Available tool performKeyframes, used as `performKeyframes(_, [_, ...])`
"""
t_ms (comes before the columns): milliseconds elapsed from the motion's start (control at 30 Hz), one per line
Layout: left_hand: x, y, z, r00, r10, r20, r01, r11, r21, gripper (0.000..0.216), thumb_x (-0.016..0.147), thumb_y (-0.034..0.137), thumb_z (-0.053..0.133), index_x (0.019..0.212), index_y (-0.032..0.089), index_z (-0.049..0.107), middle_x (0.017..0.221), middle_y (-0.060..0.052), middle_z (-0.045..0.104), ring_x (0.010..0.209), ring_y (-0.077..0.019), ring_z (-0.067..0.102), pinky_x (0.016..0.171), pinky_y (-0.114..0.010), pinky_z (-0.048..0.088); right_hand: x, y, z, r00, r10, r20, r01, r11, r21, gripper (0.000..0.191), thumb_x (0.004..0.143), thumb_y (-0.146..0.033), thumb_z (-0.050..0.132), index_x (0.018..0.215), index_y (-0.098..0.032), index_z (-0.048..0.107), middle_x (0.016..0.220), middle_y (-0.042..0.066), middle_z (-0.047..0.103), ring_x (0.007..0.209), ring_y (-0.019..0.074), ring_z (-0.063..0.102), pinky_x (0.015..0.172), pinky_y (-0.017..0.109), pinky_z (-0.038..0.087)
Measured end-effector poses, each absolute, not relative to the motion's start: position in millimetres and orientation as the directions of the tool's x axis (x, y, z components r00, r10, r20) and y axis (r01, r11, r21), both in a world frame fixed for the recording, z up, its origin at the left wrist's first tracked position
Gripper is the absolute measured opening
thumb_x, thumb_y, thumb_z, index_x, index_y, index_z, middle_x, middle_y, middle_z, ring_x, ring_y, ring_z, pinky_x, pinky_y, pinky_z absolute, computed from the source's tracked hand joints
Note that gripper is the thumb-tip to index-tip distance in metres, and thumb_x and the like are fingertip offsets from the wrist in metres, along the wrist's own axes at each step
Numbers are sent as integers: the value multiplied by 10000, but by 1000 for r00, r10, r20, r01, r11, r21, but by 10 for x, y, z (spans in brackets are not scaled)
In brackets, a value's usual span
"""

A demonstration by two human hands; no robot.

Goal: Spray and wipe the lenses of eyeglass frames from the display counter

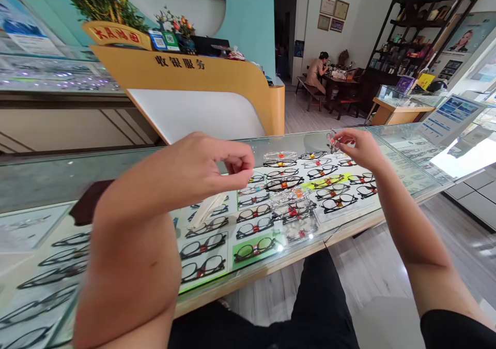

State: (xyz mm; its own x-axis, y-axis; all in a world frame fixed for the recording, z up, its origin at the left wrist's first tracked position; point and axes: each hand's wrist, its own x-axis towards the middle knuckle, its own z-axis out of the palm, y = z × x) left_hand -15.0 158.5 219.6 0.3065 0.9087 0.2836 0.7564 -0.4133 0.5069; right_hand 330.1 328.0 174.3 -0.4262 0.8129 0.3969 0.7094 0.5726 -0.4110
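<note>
One pair of glasses point(331, 141), apparently clear-framed, in the right hand's point(358, 147) pinch.

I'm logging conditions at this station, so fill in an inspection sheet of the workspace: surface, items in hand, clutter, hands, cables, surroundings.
Surface: glass counter, with reflections on its front part.
Job's things: clear pair of glasses in the right hand; rows of eyeglasses below, many with coloured tags; which lie on or under the glass is hard to tell.
Clutter: pale strip among the rows; dark brown item beside the left arm; information stand at the right.
Grippers: right hand pinches the clear pair; left hand is raised with curled fingers, nothing visible in it.
Cables: nothing seen.
Surroundings: yellow-fronted desk, seated person, dark shelf unit.
</note>
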Motion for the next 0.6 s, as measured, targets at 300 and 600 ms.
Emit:
performKeyframes(300, [-514, 2063, 1409, -42, 952, 304, 415, -260, 872, 345, 674, 489, 818, 687, 204, 625, 625, -10, 633, 618, -153, 563, 621, -287, 467, 1724, 2992, 1249, -561, 554, 616, 163, 803, -573, 416, 966, -190, 512, 1335, -254, 694, 1324, 59, 797, 1107, 250, 755, 1025, 427, 554])
performKeyframes(600, [-664, 2038, 732, -398, 876, 272, 204, -205, 957, 382, 657, 504, 848, 707, 206, 614, 679, 9, 611, 695, -152, 543, 710, -305, 452, 1664, 2914, 923, -660, 404, 633, 107, 885, -453, 421, 1009, -197, 487, 1341, -288, 729, 1325, 70, 803, 1195, 310, 725, 1029, 510, 555])
